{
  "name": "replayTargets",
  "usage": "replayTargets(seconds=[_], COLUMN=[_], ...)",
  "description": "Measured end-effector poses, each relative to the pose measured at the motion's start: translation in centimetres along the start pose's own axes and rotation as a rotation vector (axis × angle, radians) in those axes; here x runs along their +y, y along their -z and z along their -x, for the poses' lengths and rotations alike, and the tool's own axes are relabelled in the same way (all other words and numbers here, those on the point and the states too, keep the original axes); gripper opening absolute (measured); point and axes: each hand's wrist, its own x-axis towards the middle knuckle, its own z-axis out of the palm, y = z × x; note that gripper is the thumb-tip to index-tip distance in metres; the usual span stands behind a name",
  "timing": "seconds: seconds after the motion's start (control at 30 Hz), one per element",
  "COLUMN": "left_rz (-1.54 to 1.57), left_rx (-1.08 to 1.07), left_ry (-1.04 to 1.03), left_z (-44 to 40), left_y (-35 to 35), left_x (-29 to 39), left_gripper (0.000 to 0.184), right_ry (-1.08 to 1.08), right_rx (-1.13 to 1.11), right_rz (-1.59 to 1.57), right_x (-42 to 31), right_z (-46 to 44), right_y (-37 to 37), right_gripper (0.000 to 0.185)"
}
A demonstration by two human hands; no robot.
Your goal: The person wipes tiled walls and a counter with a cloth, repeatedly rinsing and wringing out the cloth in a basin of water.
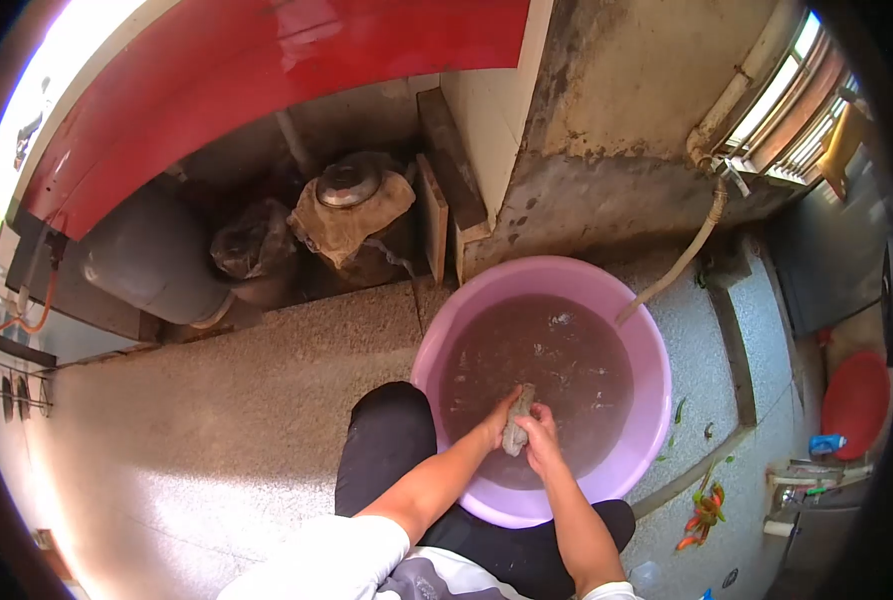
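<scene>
A greyish, crumpled wet cloth (516, 424) is bunched between my two hands, over the near part of a purple basin (654, 385). My left hand (499, 418) closes round it from the left. From the right, my right hand (539, 440) grips it with the fingers curled. Exactly what kind of cloth it is cannot be made out. Murky brown water (536, 350) fills much of the basin, just beneath my hands, with bright reflections on its surface.
A pale hose (681, 262) runs from the wall tap (731, 172) to the basin's right rim. Covered jars (351, 215) and a grey gas cylinder (156, 255) stand beneath the red counter. Red peppers (703, 515) lie on the floor at right, near a red tub (856, 405).
</scene>
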Motion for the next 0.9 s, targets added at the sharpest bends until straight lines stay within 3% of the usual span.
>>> replayTargets(seconds=[0.07,0.13,0.17,0.2,0.27,0.33,0.37,0.43,0.47,0.5,0.53,0.57,0.63,0.67,0.73,0.8,0.87,0.9], left_rz=[0.041,-0.046,-0.435,-0.82,-0.845,-0.911,-0.911,-0.914,-0.911,-0.679,-0.556,-0.438,0.014,0.018,0.124,0.149,0.055,0.023], left_rx=[0.033,0.113,0.23,0.351,0.323,0.476,0.469,0.703,0.783,0.712,0.663,0.625,0.133,0.131,-0.069,-0.108,-0.07,-0.052], left_ry=[-0.006,-0.096,-0.216,-0.332,-0.408,-0.482,-0.491,-0.52,-0.53,-0.291,-0.186,-0.078,0.105,0.096,0.159,0.145,-0.021,-0.075], left_z=[0.4,-2.1,-0.4,0.6,0.5,0.6,-0.4,-1.9,-1.9,-2.0,-1.6,-0.9,0.5,0.3,-0.6,-2.8,-5.9,-6.3], left_y=[-0.9,-0.2,-1.3,-1.9,-2.0,-2.0,-0.8,1.4,1.6,1.3,0.8,0.1,-0.7,-0.5,0.6,2.7,3.7,3.4], left_x=[-0.7,-1.8,-1.2,-0.8,-0.6,-0.5,-0.8,-1.0,-1.0,-1.2,-1.1,-0.8,-0.1,0.2,0.4,-0.3,-2.7,-3.4], left_gripper=[0.047,0.041,0.037,0.032,0.032,0.035,0.035,0.037,0.038,0.04,0.041,0.043,0.052,0.052,0.052,0.048,0.045,0.044], right_ry=[0.123,0.365,0.381,0.371,0.364,0.146,0.156,0.094,0.1,-0.11,-0.311,-0.3,-0.058,-0.055,0.182,0.208,0.402,0.367], right_rx=[-0.036,0.097,0.097,0.148,0.192,0.53,0.533,0.822,0.818,0.572,0.315,0.305,0.103,0.096,0.007,-0.026,0.157,0.165], right_rz=[0.116,0.517,0.51,0.531,0.548,0.33,0.329,0.393,0.393,0.177,-0.032,-0.026,-0.104,-0.099,0.261,0.333,0.773,0.824], right_x=[2.2,3.4,3.9,4.4,4.1,3.9,4.5,6.0,4.9,3.6,2.2,2.2,2.9,2.2,0.7,1.0,2.3,1.2], right_z=[-2.4,-5.1,-6.3,-7.3,-7.3,-6.5,-6.7,-7.0,-6.3,-5.2,-4.2,-3.8,-3.1,-2.2,0.2,0.8,0.5,0.6], right_y=[2.5,5.3,7.0,8.7,8.7,8.9,9.3,9.7,8.9,8.2,7.1,6.2,4.0,2.6,0.2,-0.2,0.4,0.4], right_gripper=[0.045,0.045,0.045,0.045,0.045,0.045,0.045,0.052,0.052,0.055,0.058,0.058,0.055,0.055,0.041,0.042,0.039,0.036])
